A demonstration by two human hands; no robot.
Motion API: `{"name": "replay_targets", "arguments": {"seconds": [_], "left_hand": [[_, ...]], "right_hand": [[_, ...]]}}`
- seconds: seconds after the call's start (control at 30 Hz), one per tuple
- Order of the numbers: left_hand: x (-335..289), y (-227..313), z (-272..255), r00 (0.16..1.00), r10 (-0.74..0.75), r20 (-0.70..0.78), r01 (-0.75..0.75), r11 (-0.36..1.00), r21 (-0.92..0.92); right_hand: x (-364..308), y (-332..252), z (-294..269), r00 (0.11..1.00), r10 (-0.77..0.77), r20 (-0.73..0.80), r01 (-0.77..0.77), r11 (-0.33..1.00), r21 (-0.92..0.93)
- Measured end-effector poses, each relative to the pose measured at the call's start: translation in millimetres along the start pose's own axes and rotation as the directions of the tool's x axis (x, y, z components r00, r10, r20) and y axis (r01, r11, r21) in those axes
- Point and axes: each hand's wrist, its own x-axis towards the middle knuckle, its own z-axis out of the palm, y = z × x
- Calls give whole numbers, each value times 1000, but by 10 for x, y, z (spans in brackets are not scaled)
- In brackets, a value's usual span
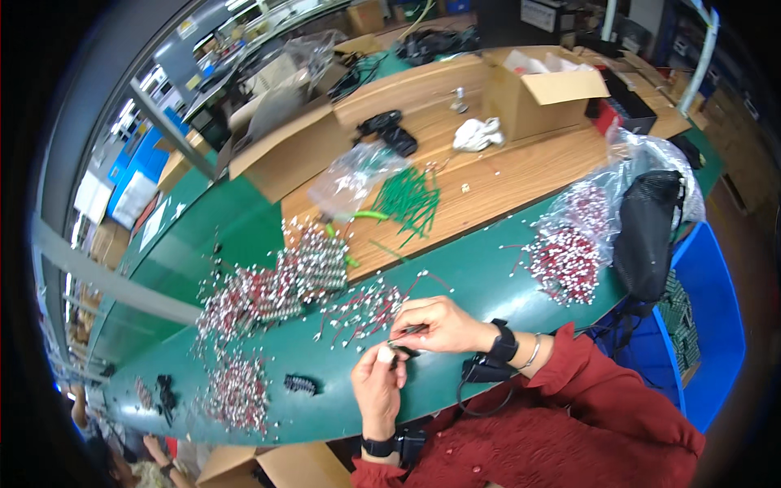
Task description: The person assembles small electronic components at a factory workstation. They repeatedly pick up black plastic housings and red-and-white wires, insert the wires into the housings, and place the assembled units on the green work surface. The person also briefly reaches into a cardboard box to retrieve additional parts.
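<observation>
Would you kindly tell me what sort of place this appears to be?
It looks like an electronics assembly workshop: red wires with white connectors lie heaped on a green worktop, and a blue bin holds what look like green circuit boards.

Left carton [303, 154]: open, well beyond the grip, to its left
Right carton [533, 106]: flap folded outward, well beyond the grip, to its right
White cloth [477, 135]: crumpled, beyond the grip, just beside the right carton
Black bundle [390, 130]: almost straight beyond the grip
Black mesh bag [651, 236]: right of the grip
Blue bin [720, 313]: farther right of the grip, next to the mesh bag
</observation>
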Motion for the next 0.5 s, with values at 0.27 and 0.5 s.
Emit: {"name": "replay_targets", "arguments": {"seconds": [0.27, 0.5], "left_hand": [[-73, 11, 35, 994, 12, -112, -14, 1000, -20], [-112, -2, 95, 999, -32, -37, 33, 999, 18]], "right_hand": [[-28, 113, 11, 967, 252, -37, -231, 927, 294], [-57, 131, 136, 974, 227, 9, -224, 953, 207]]}}
